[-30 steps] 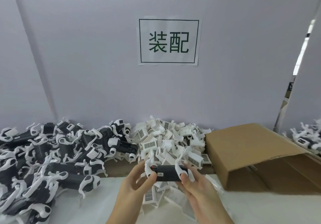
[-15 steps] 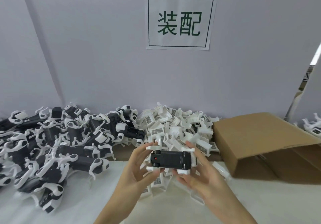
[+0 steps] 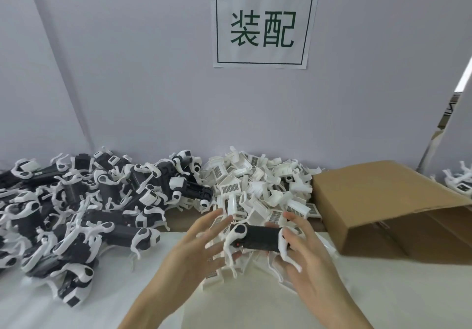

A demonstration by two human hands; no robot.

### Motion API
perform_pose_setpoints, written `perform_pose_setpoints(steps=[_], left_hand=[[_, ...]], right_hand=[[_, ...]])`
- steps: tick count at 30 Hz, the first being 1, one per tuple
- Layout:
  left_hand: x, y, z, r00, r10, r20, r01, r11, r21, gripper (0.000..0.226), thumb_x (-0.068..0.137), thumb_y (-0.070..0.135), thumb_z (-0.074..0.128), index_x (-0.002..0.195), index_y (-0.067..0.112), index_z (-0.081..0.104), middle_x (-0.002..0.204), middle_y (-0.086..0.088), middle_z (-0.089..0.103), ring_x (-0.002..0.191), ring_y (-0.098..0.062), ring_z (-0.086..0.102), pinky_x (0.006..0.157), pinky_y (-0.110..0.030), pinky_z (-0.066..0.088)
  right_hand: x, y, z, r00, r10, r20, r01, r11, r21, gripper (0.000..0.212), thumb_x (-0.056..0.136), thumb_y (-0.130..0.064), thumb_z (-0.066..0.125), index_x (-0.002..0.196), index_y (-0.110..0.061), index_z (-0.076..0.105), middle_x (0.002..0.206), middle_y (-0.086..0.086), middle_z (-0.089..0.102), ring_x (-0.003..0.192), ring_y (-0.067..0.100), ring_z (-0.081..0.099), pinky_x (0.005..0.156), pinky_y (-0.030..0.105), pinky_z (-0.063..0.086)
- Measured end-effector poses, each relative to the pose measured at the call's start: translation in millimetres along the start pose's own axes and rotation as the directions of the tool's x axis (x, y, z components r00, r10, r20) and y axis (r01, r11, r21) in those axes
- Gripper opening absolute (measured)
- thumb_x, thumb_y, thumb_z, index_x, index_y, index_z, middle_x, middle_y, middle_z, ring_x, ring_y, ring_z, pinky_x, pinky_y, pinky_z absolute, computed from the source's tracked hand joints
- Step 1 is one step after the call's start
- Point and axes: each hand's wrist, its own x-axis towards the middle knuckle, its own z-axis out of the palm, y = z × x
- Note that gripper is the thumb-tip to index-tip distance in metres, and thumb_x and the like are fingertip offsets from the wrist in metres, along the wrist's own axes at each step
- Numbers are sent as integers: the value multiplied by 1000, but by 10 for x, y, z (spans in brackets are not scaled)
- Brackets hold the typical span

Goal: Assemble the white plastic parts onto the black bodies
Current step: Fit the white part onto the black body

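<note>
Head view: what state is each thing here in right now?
Black plastic body with white clips: white parts fitted, held in right hand's grip.
Right hand: gripping the body.
Left hand: open, fingers spread.
Brown cardboard box: on its side.
White plastic parts pile: loose, unassembled.
Assembled pile: heaped left.

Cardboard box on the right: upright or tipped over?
Tipped over: the cardboard box lies on its side, with one flap flat on the table.
</note>
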Motion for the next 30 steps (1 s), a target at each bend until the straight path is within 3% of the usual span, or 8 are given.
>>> perform_pose_setpoints(steps=[2, 5, 10, 16, 21, 23, 27, 30], left_hand=[[2, -19, 32, 998, -42, -42, 45, 997, 66, 49, 99, 49, 55, 145, 32, 61, 144, -7, 67, 123, -36, 67, 110, -56, 49], [-19, -95, 211, 991, 82, -104, -34, 915, 403, 36, 99, 62, 58, 129, 44, 69, 124, -1, 77, 116, -24, 73, 99, -30, 51], [-24, -192, 351, 945, 258, -202, -165, 907, 389, 33, 96, 46, 58, 123, 35, 74, 115, 0, 79, 109, -17, 73, 88, -14, 50], [-10, -224, 329, 945, 281, -170, -173, 866, 470, 28, 101, 46, 57, 123, 39, 71, 117, 1, 76, 112, -18, 69, 96, -20, 50], [-13, -325, 357, 841, 538, 56, -317, 407, 857, 44, 105, 23, 63, 146, 38, 57, 151, 18, 52, 145, -5, 47, 115, -16, 37], [-13, -376, 368, 837, 532, 129, -339, 318, 885, 59, 101, 21, 72, 154, 35, 50, 158, 22, 44, 151, -4, 39, 119, -15, 31], [34, -350, 299, 798, 600, -61, -267, 443, 856, 64, 92, -3, 76, 137, 40, 62, 138, 25, 63, 130, -2, 61, 105, -26, 49], [47, -301, 221, 850, 516, -103, -242, 557, 794, 56, 98, -6, 66, 135, 36, 65, 132, 17, 70, 124, -12, 67, 102, -41, 55]], right_hand=[[-19, -3, -2, 998, -38, 48, 42, 996, -74, 48, 87, -20, 75, 132, -31, 64, 129, 14, 72, 106, 23, 71, 83, 32, 55], [-23, 53, 30, 995, -80, 52, 87, 984, -157, 63, 80, -27, 88, 136, -34, 62, 123, 10, 75, 104, 17, 73, 78, 22, 56], [-22, 52, 99, 990, -122, 64, 136, 937, -321, 36, 80, -54, 80, 98, -23, 77, 85, -6, 73, 79, 5, 65, 72, 12, 48], [-30, 96, 84, 977, -201, 68, 212, 919, -333, 40, 80, -55, 78, 101, -21, 78, 76, -9, 71, 72, 3, 64, 71, 10, 47], [-34, 204, 121, 949, -300, -94, 241, 887, -394, 48, 72, -34, 91, 113, -17, 72, 107, 2, 79, 108, 14, 74, 94, 27, 57], [-54, 242, 139, 930, -360, -72, 296, 851, -433, 53, 71, -32, 89, 118, -18, 70, 110, 0, 79, 109, 15, 74, 96, 27, 57], [-99, 267, 185, 935, -340, 104, 354, 859, -371, 39, 101, -46, 60, 136, -31, 66, 136, -3, 70, 129, 15, 65, 103, 25, 53], [-73, 315, 162, 926, -326, 191, 377, 798, -470, 42, 108, -27, 53, 147, -41, 56, 148, -11, 60, 139, 10, 55, 111, 23, 45]])
